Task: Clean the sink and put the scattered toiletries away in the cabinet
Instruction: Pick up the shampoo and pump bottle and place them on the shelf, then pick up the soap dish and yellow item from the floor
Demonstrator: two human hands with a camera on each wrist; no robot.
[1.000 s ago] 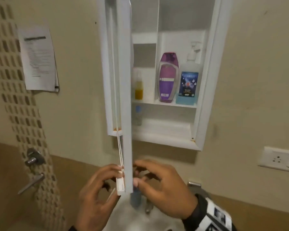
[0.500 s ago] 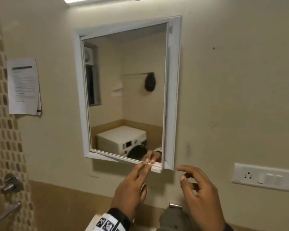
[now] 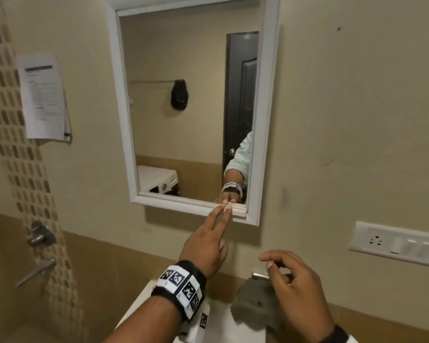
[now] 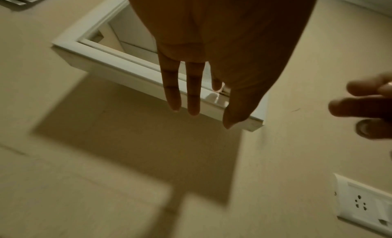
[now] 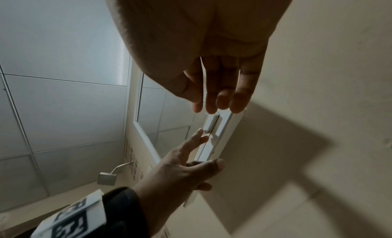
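The white-framed mirror cabinet (image 3: pixel 265 120) on the wall has its door flat against the frame, so the toiletries inside are hidden. My left hand (image 3: pixel 224 209) reaches up with straight fingers, and two fingertips touch the door's lower right edge. From the left wrist the same straight fingers (image 4: pixel 191 99) lie over the frame (image 4: pixel 118 69). My right hand (image 3: pixel 290 280) hovers lower, fingers loosely curled, holding nothing, apart from the cabinet. It hangs over a grey cloth (image 3: pixel 255 303) on the white sink (image 3: pixel 221 323). The right wrist view shows my right hand (image 5: pixel 218 97) near the door edge (image 5: pixel 220 129).
A paper notice (image 3: pixel 44 97) hangs left of the cabinet. A socket and switch panel (image 3: pixel 394 243) sits on the wall to the right. A metal valve (image 3: pixel 39 235) and lever (image 3: pixel 36 272) stick out of the tiled strip at the left. A tap (image 3: pixel 259 275) shows behind the cloth.
The cabinet door has swung from wide open to flat against the frame, hiding the bottles. My right hand has let go and dropped away; my left fingers stay on the door's lower edge.
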